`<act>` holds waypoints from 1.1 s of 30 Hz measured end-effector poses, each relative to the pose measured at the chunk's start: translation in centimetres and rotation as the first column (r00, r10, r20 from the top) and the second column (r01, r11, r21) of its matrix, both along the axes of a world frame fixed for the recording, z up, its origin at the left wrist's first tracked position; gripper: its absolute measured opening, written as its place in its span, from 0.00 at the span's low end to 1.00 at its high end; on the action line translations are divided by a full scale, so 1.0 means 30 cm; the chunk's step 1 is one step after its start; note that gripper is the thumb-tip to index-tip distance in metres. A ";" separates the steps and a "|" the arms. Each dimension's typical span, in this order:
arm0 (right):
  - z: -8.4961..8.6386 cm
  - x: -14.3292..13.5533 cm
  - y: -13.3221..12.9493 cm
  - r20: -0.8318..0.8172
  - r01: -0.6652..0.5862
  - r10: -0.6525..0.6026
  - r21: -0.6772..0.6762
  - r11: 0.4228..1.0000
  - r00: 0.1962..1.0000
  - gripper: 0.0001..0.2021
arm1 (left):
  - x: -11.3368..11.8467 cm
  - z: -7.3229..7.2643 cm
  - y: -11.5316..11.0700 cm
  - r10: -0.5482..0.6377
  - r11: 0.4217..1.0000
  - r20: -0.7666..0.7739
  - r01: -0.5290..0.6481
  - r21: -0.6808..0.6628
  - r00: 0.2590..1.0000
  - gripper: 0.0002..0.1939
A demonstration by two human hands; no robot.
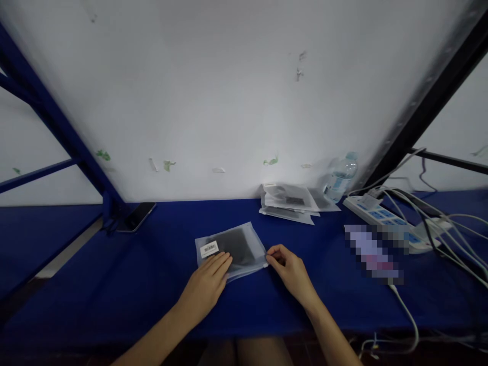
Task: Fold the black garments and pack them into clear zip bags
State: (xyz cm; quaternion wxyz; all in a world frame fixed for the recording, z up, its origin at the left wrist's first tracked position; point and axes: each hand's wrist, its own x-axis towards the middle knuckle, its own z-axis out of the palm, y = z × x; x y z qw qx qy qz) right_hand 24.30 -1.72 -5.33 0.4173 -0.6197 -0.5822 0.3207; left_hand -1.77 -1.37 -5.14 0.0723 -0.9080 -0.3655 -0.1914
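Observation:
A frosted zip bag (pixel 249 239) with a dark flat item inside lies on the blue table in front of me. A white barcode label (pixel 209 248) sits near its left end. My left hand (pixel 208 282) rests flat on the bag's lower left part, fingers stretched out together. At the bag's right edge, my right hand (pixel 290 269) pinches the corner between thumb and forefinger, beside a small white zip slider (pixel 266 265). What the dark item is cannot be made out through the bag.
Several similar bags (pixel 292 198) are stacked at the back, beside a water bottle (pixel 342 178). On the right are a power strip (pixel 381 218) with tangled white cables and a blurred phone (pixel 371 251). A dark phone (pixel 138 217) lies back left, near a blue metal frame (pixel 68 132).

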 end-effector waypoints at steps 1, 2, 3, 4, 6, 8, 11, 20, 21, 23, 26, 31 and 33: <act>0.000 0.000 0.000 0.004 -0.003 0.003 0.002 1.000 1.000 0.08 | 0.006 0.004 0.001 0.012 1.000 -0.013 -0.011 0.004 1.000 0.24; 0.001 0.000 0.000 0.008 -0.005 0.005 0.003 1.000 1.000 0.08 | 0.013 0.007 0.003 0.027 1.000 -0.027 -0.027 0.010 0.999 0.25; 0.001 0.000 0.001 0.013 -0.007 0.007 0.003 1.000 1.000 0.08 | 0.021 0.009 0.005 0.043 0.999 -0.043 -0.043 0.021 0.998 0.26; 0.001 0.000 0.001 0.016 -0.009 0.009 0.003 1.000 1.000 0.07 | 0.030 0.009 0.007 0.058 0.998 -0.062 -0.056 0.032 0.996 0.28; 0.000 0.000 0.002 0.015 -0.013 0.013 0.004 1.000 1.000 0.07 | 0.045 0.006 0.013 0.084 0.995 -0.103 -0.078 0.059 0.991 0.32; 0.000 0.001 0.001 0.008 -0.013 0.013 0.013 1.000 1.000 0.07 | 0.055 0.005 0.017 0.096 0.993 -0.148 -0.083 0.087 0.984 0.35; 0.000 0.001 -0.001 0.005 -0.013 0.013 0.023 1.000 1.000 0.07 | 0.067 0.018 0.012 0.084 0.991 -0.163 -0.066 0.112 0.983 0.34; -0.003 0.006 -0.005 0.023 -0.025 0.024 0.037 0.999 0.999 0.09 | 0.302 0.075 0.006 -0.123 0.992 -0.173 0.127 0.009 0.977 0.11; -0.003 0.008 -0.005 0.011 -0.032 0.032 0.037 0.999 0.999 0.09 | 0.325 0.070 0.018 -0.134 0.990 -0.184 0.139 0.014 0.974 0.11; -0.003 0.011 -0.006 -0.011 -0.042 0.042 0.035 0.999 0.999 0.09 | 0.349 0.059 0.041 -0.163 0.985 -0.197 0.169 0.014 0.967 0.10; -0.002 0.014 -0.006 -0.018 -0.054 0.054 0.026 0.998 0.998 0.08 | 0.350 0.048 0.062 -0.175 0.983 -0.218 0.182 0.013 0.960 0.08; -0.007 0.017 0.000 -0.053 -0.036 0.037 0.013 0.999 0.998 0.11 | 0.358 0.054 0.057 -0.169 0.984 -0.246 0.176 0.007 0.955 0.09; -0.014 0.020 0.005 -0.091 -0.035 0.037 0.019 0.999 0.995 0.12 | 0.375 0.063 0.049 -0.173 0.984 -0.254 0.181 0.008 0.952 0.10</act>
